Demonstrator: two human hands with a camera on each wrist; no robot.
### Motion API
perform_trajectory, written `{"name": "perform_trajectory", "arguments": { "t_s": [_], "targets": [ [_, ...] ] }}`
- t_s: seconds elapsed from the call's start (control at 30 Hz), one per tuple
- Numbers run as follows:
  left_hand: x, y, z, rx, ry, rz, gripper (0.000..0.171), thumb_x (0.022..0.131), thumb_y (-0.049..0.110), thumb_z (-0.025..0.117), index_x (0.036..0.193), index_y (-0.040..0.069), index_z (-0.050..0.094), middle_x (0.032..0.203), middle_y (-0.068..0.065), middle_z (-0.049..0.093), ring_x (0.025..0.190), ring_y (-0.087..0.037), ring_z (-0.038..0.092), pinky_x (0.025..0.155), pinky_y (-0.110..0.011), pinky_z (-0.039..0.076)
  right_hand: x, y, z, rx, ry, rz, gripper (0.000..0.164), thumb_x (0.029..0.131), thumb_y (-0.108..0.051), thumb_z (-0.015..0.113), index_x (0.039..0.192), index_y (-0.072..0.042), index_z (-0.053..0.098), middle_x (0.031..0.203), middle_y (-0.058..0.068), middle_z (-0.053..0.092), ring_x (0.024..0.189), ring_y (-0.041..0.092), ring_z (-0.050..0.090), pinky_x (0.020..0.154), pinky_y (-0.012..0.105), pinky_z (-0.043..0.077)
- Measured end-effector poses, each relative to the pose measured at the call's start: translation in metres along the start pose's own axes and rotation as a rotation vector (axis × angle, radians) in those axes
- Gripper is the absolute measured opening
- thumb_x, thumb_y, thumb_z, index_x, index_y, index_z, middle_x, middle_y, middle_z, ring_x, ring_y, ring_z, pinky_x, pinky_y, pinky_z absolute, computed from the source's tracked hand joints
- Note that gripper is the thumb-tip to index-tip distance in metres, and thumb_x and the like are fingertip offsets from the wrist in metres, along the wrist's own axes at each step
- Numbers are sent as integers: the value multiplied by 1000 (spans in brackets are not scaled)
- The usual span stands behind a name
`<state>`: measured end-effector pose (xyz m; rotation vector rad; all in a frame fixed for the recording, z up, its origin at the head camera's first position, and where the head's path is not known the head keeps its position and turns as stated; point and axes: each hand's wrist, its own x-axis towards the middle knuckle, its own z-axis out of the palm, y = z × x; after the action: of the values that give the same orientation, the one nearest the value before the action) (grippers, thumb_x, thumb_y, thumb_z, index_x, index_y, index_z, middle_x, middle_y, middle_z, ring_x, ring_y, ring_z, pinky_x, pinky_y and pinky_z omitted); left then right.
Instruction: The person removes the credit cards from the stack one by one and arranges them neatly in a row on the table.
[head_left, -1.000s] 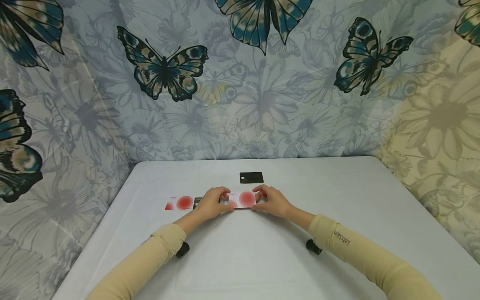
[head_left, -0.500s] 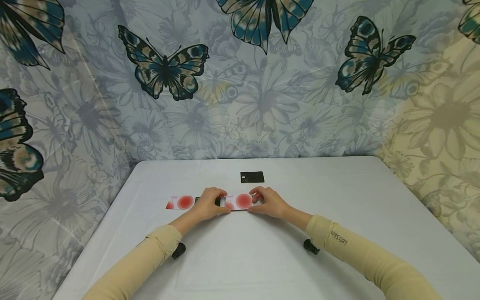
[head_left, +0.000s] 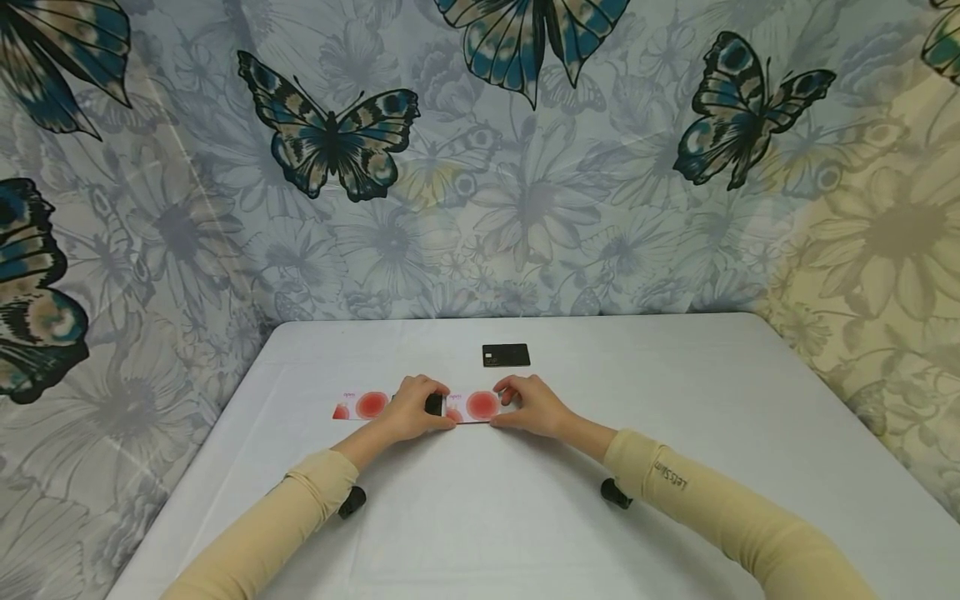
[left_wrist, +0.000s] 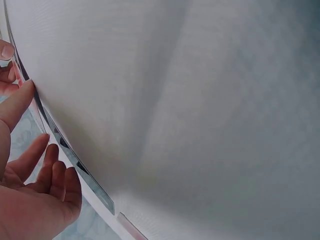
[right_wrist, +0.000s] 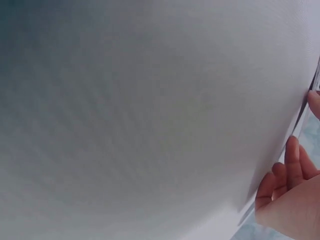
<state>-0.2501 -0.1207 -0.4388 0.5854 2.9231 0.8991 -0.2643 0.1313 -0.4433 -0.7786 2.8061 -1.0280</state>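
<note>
Midway across the table, a white card with a red circle (head_left: 482,406) lies between both hands. My left hand (head_left: 408,408) pinches its left end between thumb and fingers. Its right end is gripped the same way by my right hand (head_left: 534,407). A black card (head_left: 433,405) lies just left of the held one, largely covered by my left hand; in the left wrist view this dark card (left_wrist: 82,167) runs along below the fingers. Further left in the same row is another white card with a red circle (head_left: 371,405). The right wrist view shows my right hand (right_wrist: 292,192) at its edge.
A second black card (head_left: 506,356) lies by itself behind the row, towards the far edge of the white table (head_left: 637,358). Behind the table hangs a butterfly-patterned cloth (head_left: 525,208). Dark wrist cameras sit under both sleeves.
Both hands have shifted slightly left together, carrying the white card with the red circle closer to the row on the left. The other cards stay in place.
</note>
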Motion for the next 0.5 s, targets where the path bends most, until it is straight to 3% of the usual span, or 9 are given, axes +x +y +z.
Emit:
{"name": "perform_trajectory", "arguments": {
  "t_s": [0.23, 0.5],
  "targets": [
    [-1, 0, -3, -12, -35, -4, 49, 77, 27, 83, 118, 5, 66, 116, -12, 57, 107, -28, 44, 89, -43, 41, 1, -4, -1, 4, -31, 28, 45, 77, -26, 84, 112, -5, 65, 87, -2, 60, 84, 18, 44, 77, 33, 36],
    [-1, -3, -2, -8, -23, -11, 49, 77, 29, 83, 118, 8, 67, 114, -10, 56, 105, -27, 43, 87, -43, 41, 3, -4, -1, -17, -40, 41, 44, 78, -28, 83, 111, -6, 65, 85, -4, 58, 85, 17, 43, 76, 32, 36]
  ]
}}
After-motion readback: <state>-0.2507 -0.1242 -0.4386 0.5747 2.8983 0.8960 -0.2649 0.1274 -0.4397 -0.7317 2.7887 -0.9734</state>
